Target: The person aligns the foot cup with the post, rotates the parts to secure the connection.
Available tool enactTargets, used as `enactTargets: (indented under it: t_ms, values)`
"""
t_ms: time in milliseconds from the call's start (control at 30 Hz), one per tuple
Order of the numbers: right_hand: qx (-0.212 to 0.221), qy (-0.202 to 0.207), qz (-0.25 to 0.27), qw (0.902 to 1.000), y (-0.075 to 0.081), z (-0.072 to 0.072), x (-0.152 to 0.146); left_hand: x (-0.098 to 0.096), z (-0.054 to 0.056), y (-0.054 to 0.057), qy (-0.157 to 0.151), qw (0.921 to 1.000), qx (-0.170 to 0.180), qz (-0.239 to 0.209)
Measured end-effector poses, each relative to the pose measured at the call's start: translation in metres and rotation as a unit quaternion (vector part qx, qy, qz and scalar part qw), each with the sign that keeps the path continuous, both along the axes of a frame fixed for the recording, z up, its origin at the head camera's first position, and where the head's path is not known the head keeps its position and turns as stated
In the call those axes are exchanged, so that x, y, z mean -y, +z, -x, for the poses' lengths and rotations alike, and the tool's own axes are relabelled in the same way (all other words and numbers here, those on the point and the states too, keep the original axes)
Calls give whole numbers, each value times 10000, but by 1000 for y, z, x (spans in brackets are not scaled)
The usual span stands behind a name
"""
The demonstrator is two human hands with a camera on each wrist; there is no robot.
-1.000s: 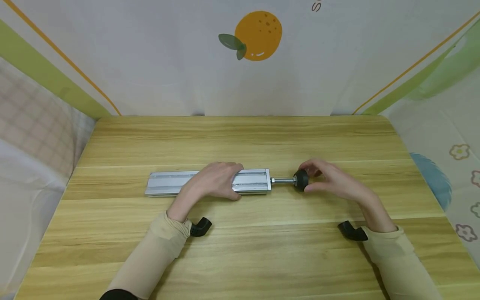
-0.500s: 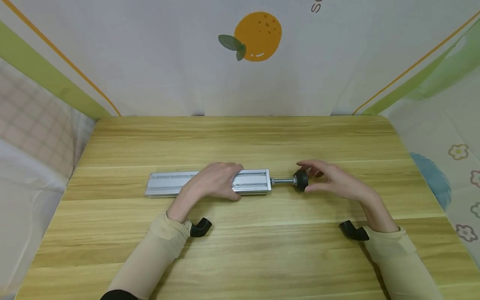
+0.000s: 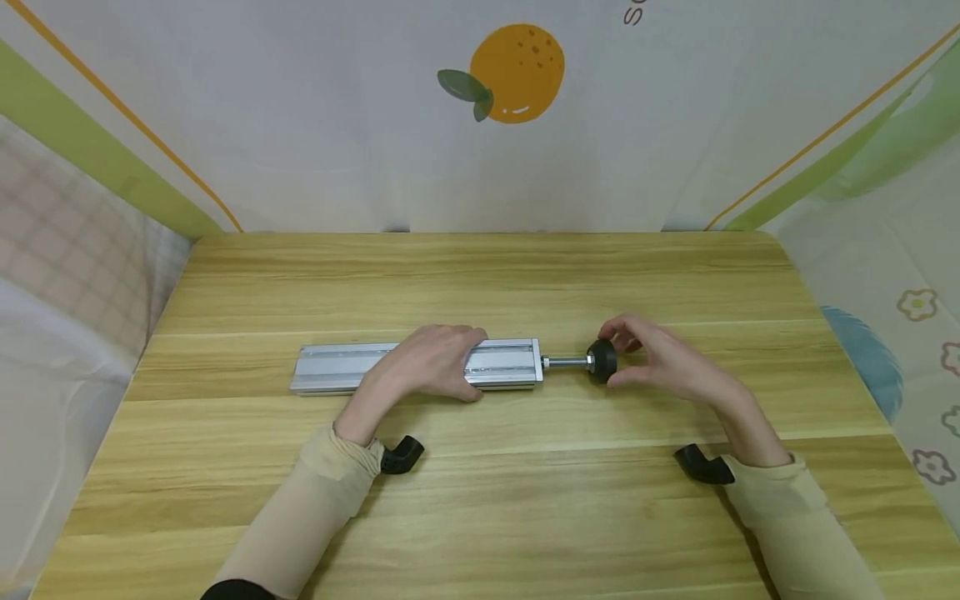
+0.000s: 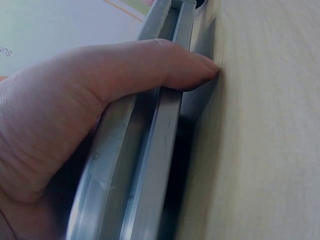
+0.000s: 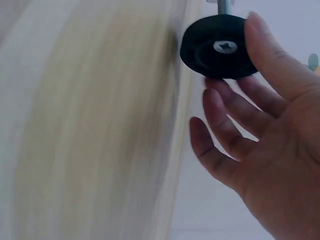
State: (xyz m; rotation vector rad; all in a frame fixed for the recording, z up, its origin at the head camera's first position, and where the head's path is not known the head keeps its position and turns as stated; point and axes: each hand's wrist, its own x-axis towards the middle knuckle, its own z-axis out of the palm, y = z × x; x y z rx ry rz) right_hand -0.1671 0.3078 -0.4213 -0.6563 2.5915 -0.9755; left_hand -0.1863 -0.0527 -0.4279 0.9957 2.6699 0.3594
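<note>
A silver aluminium profile [image 3: 508, 358] lies lengthwise on the table. My left hand [image 3: 429, 360] grips it from above near its right half, with the thumb [image 4: 145, 67] over the near side in the left wrist view. From the profile's right end plate sticks out a threaded rod [image 3: 567, 362] with a nut at its base. On the rod's outer end sits a black round levelling foot [image 3: 603, 361]. My right hand [image 3: 671, 360] pinches the rim of this foot between thumb and fingers. In the right wrist view, a cross-slotted metal screw end [image 5: 225, 47] shows in the foot's underside.
The wooden table [image 3: 555, 500] carries the profile at its middle. Behind it hangs a white cloth [image 3: 322, 125] printed with an orange. Patterned cloth also hangs at both sides. A black curved piece [image 3: 402, 455] is at the left sleeve cuff, and another [image 3: 703, 464] at the right.
My right fingers spread away from the foot's rim half a second ago and now close round it again. The left hand and the profile stay in place.
</note>
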Motion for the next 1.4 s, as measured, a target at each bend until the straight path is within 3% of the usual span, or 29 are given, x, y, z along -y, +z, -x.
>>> enactTargets:
  t_ms: [333,533,833,1400]
  values:
    - [113,274,-415,9987,2,1,-4,1,-1,0,5,10000,77,55]
    - [162,260,-238,9992,1,0,-5,1,-1,0,9,10000,85,41]
    - [-230,116,14,9997,-3,1,2,1,-1,0,26,10000,80,26]
    - [284,302,-233,9989,4,0,-7,0,0,1,4,10000,53,5]
